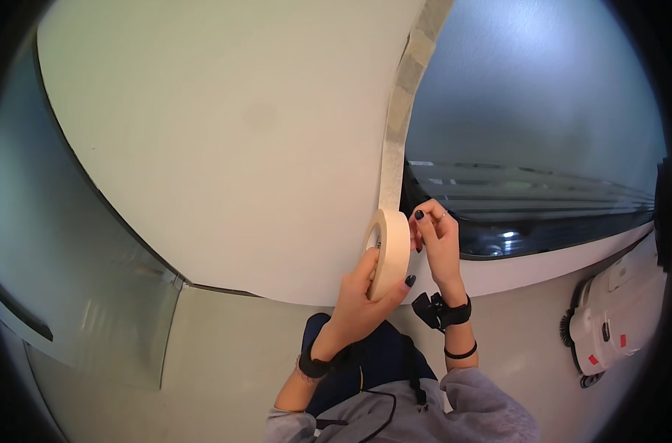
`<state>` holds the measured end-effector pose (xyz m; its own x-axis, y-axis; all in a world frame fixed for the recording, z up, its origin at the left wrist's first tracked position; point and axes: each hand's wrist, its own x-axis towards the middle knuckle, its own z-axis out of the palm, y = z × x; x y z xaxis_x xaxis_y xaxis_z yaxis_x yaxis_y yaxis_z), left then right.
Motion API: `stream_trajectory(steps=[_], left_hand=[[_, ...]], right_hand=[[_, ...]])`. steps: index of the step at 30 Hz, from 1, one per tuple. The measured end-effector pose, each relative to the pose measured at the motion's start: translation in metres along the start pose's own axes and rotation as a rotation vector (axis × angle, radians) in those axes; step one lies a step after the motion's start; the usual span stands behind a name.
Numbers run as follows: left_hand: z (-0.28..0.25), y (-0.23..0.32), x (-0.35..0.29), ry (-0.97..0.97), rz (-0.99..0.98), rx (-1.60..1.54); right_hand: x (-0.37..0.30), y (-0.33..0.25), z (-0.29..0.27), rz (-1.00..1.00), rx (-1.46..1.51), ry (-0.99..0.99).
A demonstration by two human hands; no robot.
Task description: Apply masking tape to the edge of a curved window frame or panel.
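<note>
My left hand point(365, 295) grips a wide roll of cream masking tape point(397, 255), thumb across its outer face and fingers in its core. From the top of the roll a strip of masking tape point(399, 118) runs upward along the right edge of a large white surface point(225, 148). Just right of the roll is my right hand point(438, 240), its fingers bent inward and dark nails showing. Whatever its fingertips may pinch is too small to make out. Farther up, the strip looks uneven, with darker patches.
Beside the strip on the right lies a glossy blue-grey panel point(535, 111) with a black lower border. A white wheeled machine with a brush point(616, 317) stands at the lower right. On the left is a frosted glass panel point(92, 295) over pale floor point(225, 354).
</note>
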<state>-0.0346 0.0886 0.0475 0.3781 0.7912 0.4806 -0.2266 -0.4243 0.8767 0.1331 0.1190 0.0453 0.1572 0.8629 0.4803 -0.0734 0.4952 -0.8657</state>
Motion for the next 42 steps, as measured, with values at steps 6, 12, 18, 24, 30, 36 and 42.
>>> stream_trajectory(steps=[6, 12, 18, 24, 30, 36, 42], left_hand=[[-0.003, 0.000, 0.003, 0.003, -0.047, 0.035], [-0.003, 0.002, 0.008, -0.032, -0.071, 0.029], [-0.004, 0.000, 0.004, 0.003, -0.102, -0.146], [0.001, -0.027, -0.002, -0.046, 0.015, 0.025], [0.000, -0.051, 0.000, -0.044, 0.129, 0.317], [0.002, -0.054, 0.001, -0.078, 0.416, 0.518], [-0.010, -0.040, -0.015, -0.120, 0.210, 0.692]], right_hand=[[0.019, -0.014, 0.008, -0.167, -0.132, 0.036], [0.076, -0.053, 0.024, -0.455, -0.472, 0.204], [0.046, -0.042, 0.021, -0.214, -0.428, 0.108], [-0.027, -0.004, 0.019, -0.136, -0.009, 0.108], [-0.070, 0.036, 0.014, -0.049, -0.096, 0.069], [-0.065, 0.065, -0.003, -0.054, -0.089, 0.068], [-0.038, 0.056, 0.015, -0.063, 0.216, -0.189]])
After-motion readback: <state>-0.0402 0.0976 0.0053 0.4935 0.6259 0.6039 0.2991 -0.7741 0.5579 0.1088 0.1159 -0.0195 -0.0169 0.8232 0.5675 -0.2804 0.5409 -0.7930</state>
